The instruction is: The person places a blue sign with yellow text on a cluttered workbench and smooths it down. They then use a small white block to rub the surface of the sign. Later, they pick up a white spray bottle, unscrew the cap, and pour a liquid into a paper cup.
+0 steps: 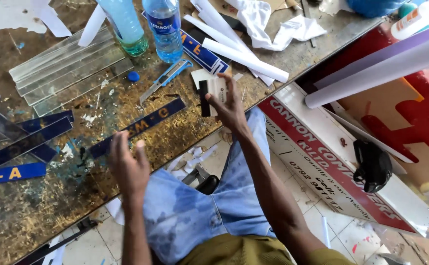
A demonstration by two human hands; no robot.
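Lying flat, dark-blue lettered strip (136,128)

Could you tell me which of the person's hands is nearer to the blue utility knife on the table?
Right. The right hand sits just right of the blue utility knife; the left hand is farther, below it at the table edge.

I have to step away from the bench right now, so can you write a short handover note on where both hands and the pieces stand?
Left hand: open, palm down on the near end of a dark blue strip lying on the worktable.
Right hand: holds a black and white squeegee card at the table's edge.
Nearby: blue utility knife, clear acrylic strips, more blue lettered strips at left, two bottles.
Done: lettered strips laid out.
Left: the strip being pressed is not yet smoothed.
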